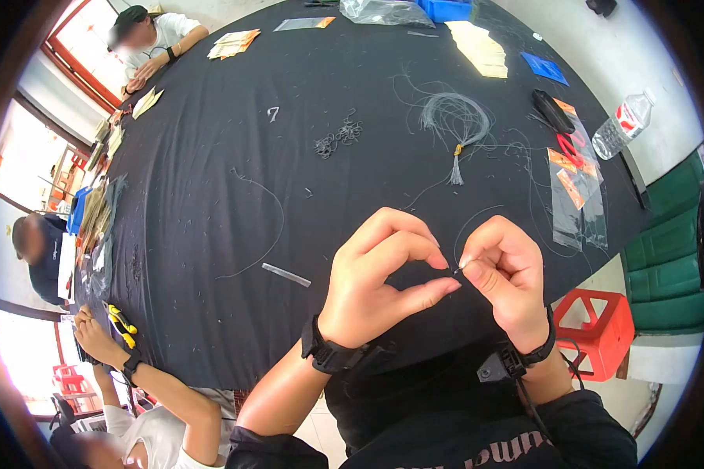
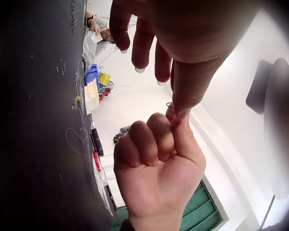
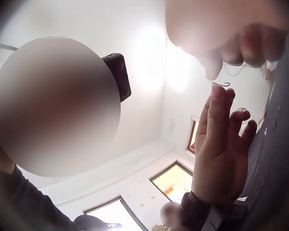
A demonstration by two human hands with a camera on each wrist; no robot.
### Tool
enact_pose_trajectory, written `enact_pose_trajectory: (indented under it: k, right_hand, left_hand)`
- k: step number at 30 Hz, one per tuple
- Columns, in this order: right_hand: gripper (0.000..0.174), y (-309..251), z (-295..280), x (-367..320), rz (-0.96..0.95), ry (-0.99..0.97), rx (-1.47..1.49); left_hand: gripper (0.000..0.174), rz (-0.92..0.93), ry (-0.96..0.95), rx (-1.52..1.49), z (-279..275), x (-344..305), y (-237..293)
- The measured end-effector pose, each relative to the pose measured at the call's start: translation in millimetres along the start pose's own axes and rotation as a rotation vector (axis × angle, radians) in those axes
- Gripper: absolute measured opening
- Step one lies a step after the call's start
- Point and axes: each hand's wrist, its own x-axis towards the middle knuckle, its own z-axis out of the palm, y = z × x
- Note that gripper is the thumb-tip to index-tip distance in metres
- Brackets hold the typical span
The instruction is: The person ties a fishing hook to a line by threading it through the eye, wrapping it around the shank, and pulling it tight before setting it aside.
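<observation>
Both hands meet in the air above the near edge of the black tabletop (image 1: 211, 156), well short of the coil of grey line (image 1: 455, 117). The left hand (image 1: 375, 281) and right hand (image 1: 504, 277) press their fingertips narrowly together, pinching a small wire hook (image 3: 221, 84) between them. The right hand's other fingers are curled in.

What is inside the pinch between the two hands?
A small wire hook shows between the left hand and the right hand; its gripped part is covered.
</observation>
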Motion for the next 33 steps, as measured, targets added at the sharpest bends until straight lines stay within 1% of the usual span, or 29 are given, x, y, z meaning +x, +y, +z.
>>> enact_pose_trajectory:
  k: [7, 10, 19, 22, 25, 28, 31, 33]
  right_hand:
    - [0.005, -0.1, 2.6, -0.1, 0.004, 0.020, 0.014]
    - [0.005, -0.6, 4.5, -0.2, 0.007, 0.027, 0.027]
    - [0.006, 4.2, 2.2, -0.3, -0.007, 0.059, 0.020]
    - [0.006, 5.8, -1.5, -0.1, 0.008, 0.074, -0.019]
    - [0.006, 2.5, 1.2, 0.3, 0.067, 0.099, 0.015]
    - [0.007, 3.5, -0.2, -1.9, 0.100, 0.034, -0.015]
    - [0.008, 4.0, 1.0, -3.2, 0.120, 0.010, -0.015]
    - [0.008, 3.6, 0.0, -3.8, 0.117, -0.001, -0.030]
  left_hand:
    - [0.028, 0.015, 0.017, 0.019, -0.5, 2.1, 4.1]
    - [0.026, -0.015, 0.019, 0.040, 1.5, 0.0, 1.0]
    - [0.017, 0.016, 0.039, 0.026, 4.4, -0.5, 3.3]
    - [0.017, 0.023, 0.041, 0.033, 5.1, -0.3, 2.9]
    - [0.015, 0.011, 0.064, 0.049, 6.0, -0.5, 3.3]
    - [0.012, 0.006, -0.018, 0.050, 0.8, -1.9, 2.7]
    - [0.017, -0.020, 0.016, 0.008, 4.8, -2.8, 3.7]
    - [0.014, -0.014, 0.002, 0.021, 4.1, -3.3, 3.4]
